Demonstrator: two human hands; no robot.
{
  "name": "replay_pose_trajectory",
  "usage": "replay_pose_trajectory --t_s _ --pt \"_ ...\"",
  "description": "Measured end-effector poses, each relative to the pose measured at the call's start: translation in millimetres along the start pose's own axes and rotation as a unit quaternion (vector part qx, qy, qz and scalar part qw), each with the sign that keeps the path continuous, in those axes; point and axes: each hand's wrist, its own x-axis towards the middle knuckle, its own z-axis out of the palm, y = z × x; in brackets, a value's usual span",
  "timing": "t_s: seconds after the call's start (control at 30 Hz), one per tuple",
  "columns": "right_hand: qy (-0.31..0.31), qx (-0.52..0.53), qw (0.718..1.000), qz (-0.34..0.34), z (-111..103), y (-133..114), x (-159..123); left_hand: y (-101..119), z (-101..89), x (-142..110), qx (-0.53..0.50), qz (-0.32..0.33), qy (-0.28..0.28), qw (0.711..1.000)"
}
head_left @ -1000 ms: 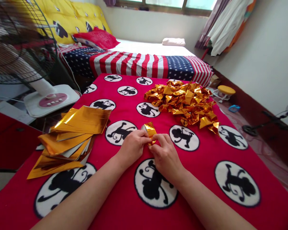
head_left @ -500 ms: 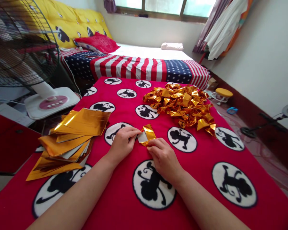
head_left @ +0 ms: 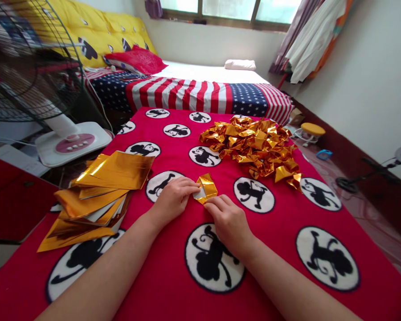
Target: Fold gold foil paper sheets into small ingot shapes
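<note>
A small folded piece of gold foil paper point(head_left: 205, 188) lies on the red monkey-print blanket point(head_left: 280, 223), its white underside partly showing. My left hand point(head_left: 173, 198) pinches its left edge with curled fingers. My right hand point(head_left: 229, 220) presses and pinches its lower right corner. A stack of flat gold foil sheets point(head_left: 96, 196) lies to the left of my left arm. A heap of folded gold foil pieces point(head_left: 254, 145) sits beyond my hands, to the right.
A standing fan's white base point(head_left: 71, 142) and its wire cage point(head_left: 26, 58) are at the left edge. Behind the blanket is a bed with a stars-and-stripes cover point(head_left: 194, 93). A yellow stool point(head_left: 312, 130) stands on the floor at right.
The foil piece has been lowered onto the blanket and partly unfolded, showing its white side. My hands have shifted slightly apart along it.
</note>
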Motion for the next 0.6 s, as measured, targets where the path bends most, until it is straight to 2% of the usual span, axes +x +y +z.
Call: replay_pose_trajectory --t_s 0.13,0.3,0.6 --pt "-0.003 -0.055 0.998 -0.024 -0.7 -2.0 0.6 -0.4 -3.1 1.0 0.006 0.015 0.000 1.000" --pt "0.011 -0.068 0.997 -0.040 -0.2 0.6 -0.6 0.9 -6.6 -0.7 0.014 0.023 -0.013 1.000" --pt "0.063 0.009 0.996 -0.065 -8.6 42.4 -6.9 8.5 -6.8 3.1 -0.005 0.035 -0.030 0.999"
